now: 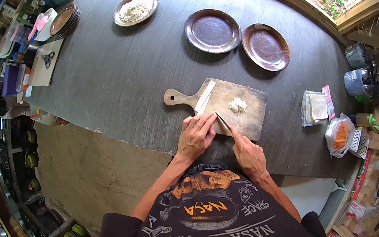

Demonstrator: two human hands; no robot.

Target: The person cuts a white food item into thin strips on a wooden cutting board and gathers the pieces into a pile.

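Note:
A wooden cutting board (254,97) with a holed handle lies on the dark table. My right hand (249,154) is closed round the handle of a knife (223,122), whose blade rests on the board beside my left fingertips. My left hand (196,134) presses its bunched fingers on the board's near edge, over a pale piece of food that is mostly hidden beneath them. Long pale strips (206,97) lie just beyond those fingers, towards the board's handle. Right of the knife sits a small heap of fine pale shreds (237,105).
Beyond the board stand two brown plates (212,31) (265,46) and a plate of pale shreds (136,9). At right are packets (315,107) and a bag of carrots (340,135). Scissors (48,60) and stacked plates (64,20) are at far left.

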